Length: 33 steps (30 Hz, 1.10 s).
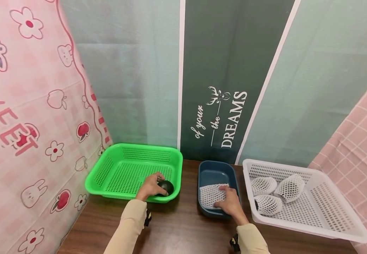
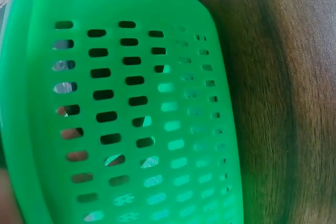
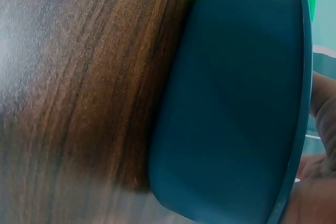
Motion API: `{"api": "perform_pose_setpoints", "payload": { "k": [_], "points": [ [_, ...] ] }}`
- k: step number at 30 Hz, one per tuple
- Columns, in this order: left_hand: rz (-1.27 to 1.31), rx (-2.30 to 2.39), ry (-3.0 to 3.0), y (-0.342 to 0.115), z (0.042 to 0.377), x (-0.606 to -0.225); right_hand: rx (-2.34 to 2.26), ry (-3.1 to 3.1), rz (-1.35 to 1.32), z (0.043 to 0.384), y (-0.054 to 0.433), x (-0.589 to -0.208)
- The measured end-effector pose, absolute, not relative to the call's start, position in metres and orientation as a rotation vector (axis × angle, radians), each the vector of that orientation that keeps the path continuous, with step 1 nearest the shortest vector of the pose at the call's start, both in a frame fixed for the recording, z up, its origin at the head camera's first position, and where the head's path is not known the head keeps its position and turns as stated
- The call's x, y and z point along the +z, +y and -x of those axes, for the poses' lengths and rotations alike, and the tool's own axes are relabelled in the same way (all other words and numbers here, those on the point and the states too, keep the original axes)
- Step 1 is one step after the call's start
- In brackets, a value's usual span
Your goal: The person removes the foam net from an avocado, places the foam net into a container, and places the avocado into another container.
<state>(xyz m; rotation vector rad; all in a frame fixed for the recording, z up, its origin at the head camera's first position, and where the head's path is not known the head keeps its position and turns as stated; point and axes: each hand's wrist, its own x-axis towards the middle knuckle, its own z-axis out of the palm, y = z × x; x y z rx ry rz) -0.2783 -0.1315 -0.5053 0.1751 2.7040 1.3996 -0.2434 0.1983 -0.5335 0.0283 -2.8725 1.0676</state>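
"Where's the dark round thing [image 1: 166, 187]?"
"At the near right corner of the green basket [image 1: 113, 165]. The left hand [image 1: 151, 186] has its fingers curled round it. I can't tell if it touches the bottom."

"Is it heavy?"
"I guess it's a bit heavy for its size, and firm. It looks smooth and shiny, so it could slip. I'd hold it round its fat middle, with the thumb on one side and fingers on the other. No hard squeezing, in case it bruises."

"And the white net [image 1: 209, 197]?"
"It lies in the blue tray [image 1: 213, 173]. It looks light, soft and stretchy, and it might rip if you tug hard. I'd pinch it by an edge."

"What's the right hand [image 1: 231, 201] doing?"
"Its thumb and a finger are at the net, spread apart. I can't tell if they pinch it."

"What's further right?"
"A white basket [image 1: 345, 211] with three net-covered things [image 1: 291, 187] inside, at its left end."
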Motion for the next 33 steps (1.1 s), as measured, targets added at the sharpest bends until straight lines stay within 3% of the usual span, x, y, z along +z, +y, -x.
{"api": "perform_pose_setpoints", "payload": {
  "k": [33],
  "points": [
    [-0.277,1.247,2.709,-0.134,0.275,-0.506,0.908,-2.925,-0.222,0.249,0.188,-0.543]
  ]
}}
